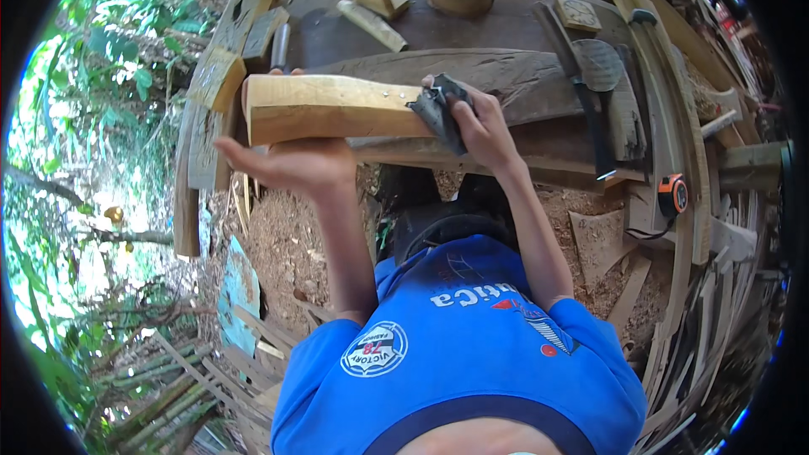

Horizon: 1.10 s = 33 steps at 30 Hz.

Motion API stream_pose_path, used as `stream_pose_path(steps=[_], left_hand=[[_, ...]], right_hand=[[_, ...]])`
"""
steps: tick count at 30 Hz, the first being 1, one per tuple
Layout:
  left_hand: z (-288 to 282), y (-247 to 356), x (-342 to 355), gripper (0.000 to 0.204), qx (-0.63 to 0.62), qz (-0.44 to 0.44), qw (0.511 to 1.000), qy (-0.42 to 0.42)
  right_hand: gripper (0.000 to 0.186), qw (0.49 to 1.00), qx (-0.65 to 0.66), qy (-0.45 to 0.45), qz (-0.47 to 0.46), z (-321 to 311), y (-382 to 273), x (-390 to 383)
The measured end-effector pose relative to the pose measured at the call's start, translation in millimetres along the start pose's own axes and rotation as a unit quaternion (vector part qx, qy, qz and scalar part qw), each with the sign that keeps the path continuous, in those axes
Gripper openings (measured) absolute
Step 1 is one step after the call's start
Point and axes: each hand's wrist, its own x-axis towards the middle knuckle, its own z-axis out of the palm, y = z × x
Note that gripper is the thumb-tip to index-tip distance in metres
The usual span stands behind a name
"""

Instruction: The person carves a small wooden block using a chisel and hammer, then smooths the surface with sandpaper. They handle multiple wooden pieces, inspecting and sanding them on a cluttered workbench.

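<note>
The right hand [487,131] has its fingers closed on a crumpled dark-grey sheet [438,114], pressed to the right end of a long pale-yellow wooden block [337,108]. The left hand [316,167] cradles the block from below, palm open, thumb spread. For what looks like rubbing, even lengthwise strokes should suit. The block is raised near the table's [514,34] near edge; a long dark-bladed tool [586,93] narrows the room rightward.

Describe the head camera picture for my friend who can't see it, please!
A person's left hand supports a long, pale yellow wooden piece from below, while the right hand holds a crumpled dark grey sheet against its right end. Beyond them is a worn brown wooden bench; an orange-and-black tape measure sits at right.
</note>
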Motion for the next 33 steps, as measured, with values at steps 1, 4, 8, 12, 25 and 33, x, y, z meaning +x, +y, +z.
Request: stream_pose_path(steps=[1,4,8,12,25,33], left_hand=[[-5,-4,10,0.068,0.056,0.049,0.997,0.025],[3,-7,4,0.072,0.063,0.031,0.997,-0.041],[24,-5,-3,0.050,0.098,0.026,0.984,-0.146],[16,-16,-4,0.038,0.179,0.088,0.959,-0.200],[2,13,-1,0.062,0.063,-0.041,0.993,-0.087],[-18,9,-2,0.043,0.008,0.059,0.998,-0.037]], right_hand=[[0.031,0.999,0.030,-0.008,0.025,5,-1,-2],[0.034,0.996,0.058,-0.032,0.064,14,-10,8],[0.038,0.998,0.009,-0.046,-0.036,33,-46,36],[0.037,0.980,0.084,-0.012,-0.179,44,-119,60],[0.024,0.999,-0.024,0.002,-0.024,15,20,25],[0.035,0.975,0.146,0.064,0.153,-3,25,18]])
